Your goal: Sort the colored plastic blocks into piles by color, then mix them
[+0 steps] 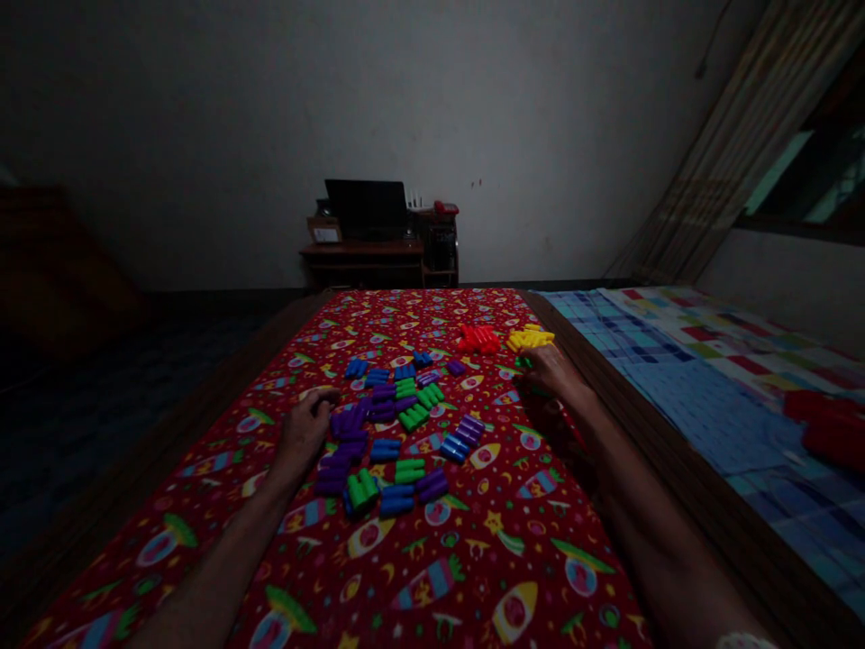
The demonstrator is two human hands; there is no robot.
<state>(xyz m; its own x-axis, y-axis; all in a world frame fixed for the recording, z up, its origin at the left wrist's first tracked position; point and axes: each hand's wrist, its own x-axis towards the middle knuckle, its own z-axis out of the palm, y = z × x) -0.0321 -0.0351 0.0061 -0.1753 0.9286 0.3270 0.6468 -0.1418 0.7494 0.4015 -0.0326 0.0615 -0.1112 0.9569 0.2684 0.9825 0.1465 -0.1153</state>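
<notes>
My right hand (550, 371) reaches to the far right of the red printed cloth, its fingers closed on a green ribbed plastic piece (523, 361), which shows only in part. Just beyond it lies a heap of yellow pieces (531, 338), with a group of red pieces (478, 340) to its left. My left hand (307, 422) rests on the cloth, fingers loosely bent and apart from the thumb, with nothing visible in it. Right beside it are purple pieces (350, 422). Blue pieces (385, 450) and green pieces (414, 415) lie scattered among the purple ones.
The cloth (432, 577) covers a long surface with brown borders. To the right is a bed-like area with a checked blue sheet (716, 424) and a red fabric item (831, 428). A desk (365, 251) with a dark monitor (368, 209) stands at the far wall.
</notes>
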